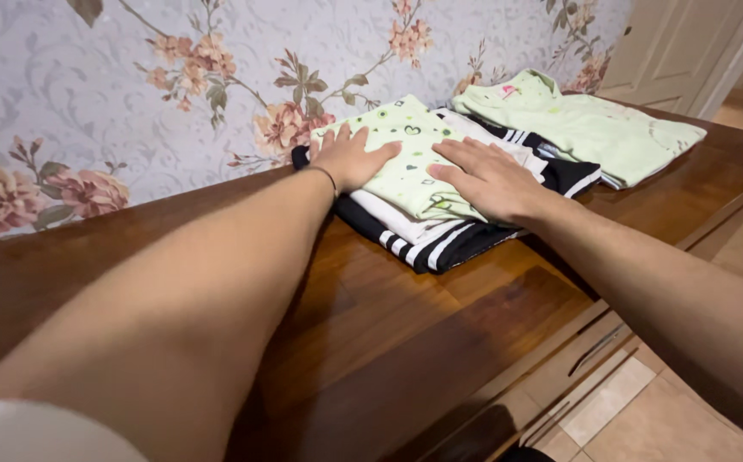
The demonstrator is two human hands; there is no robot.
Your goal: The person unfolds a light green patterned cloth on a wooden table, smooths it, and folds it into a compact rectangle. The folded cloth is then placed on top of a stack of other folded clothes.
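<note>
White sleeve (pixel 38 432) cropped, left hand (pixel 350 158), right hand (pixel 491 180) covering folded stack (pixel 414 171)

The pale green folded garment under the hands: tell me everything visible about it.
The pale green garment is soft cloth printed with small hearts and dots, folded flat. It tops a stack, over a white piece and a black, white-striped one, on the wooden top. The left hand and right hand press flat on it.

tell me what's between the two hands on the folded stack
Head view: only a strip of the light green patterned garment lies between left hand and right hand.
</note>
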